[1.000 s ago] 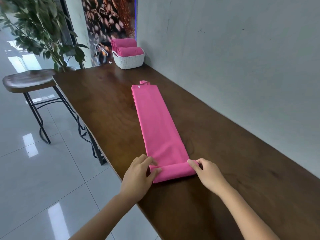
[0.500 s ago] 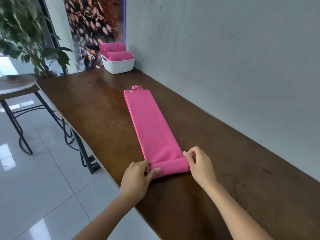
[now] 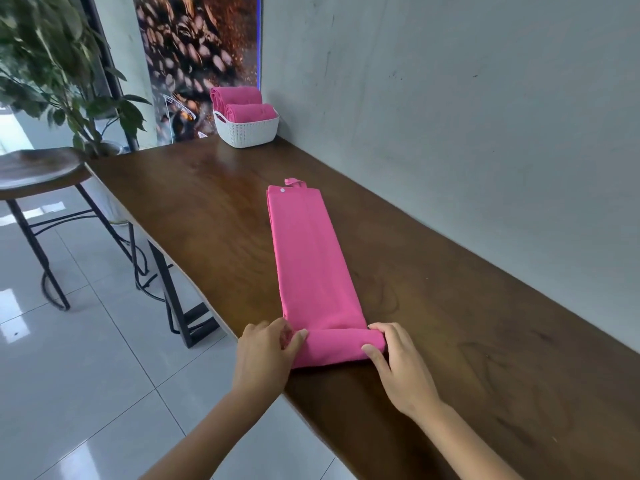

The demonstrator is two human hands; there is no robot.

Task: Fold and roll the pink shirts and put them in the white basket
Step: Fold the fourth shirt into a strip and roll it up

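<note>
At about seven o'clock the left hand (image 3: 265, 355) pinches the near-left end of the pink shirt (image 3: 308, 261), a soft, light, limp strip lying lengthwise mid-table, its first turn rolled at six o'clock. The right hand (image 3: 398, 362) curls round the roll's right end, and gripping both ends should keep it even. The table (image 3: 194, 216) edge runs close at left, but open wood leads toward the white basket (image 3: 247, 131) at eleven o'clock.

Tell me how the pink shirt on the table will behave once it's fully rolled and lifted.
The pink shirt is thin, limp cloth, so probably light and floppy. The roll under the left hand and right hand may loosen unless gripped around it.
</note>
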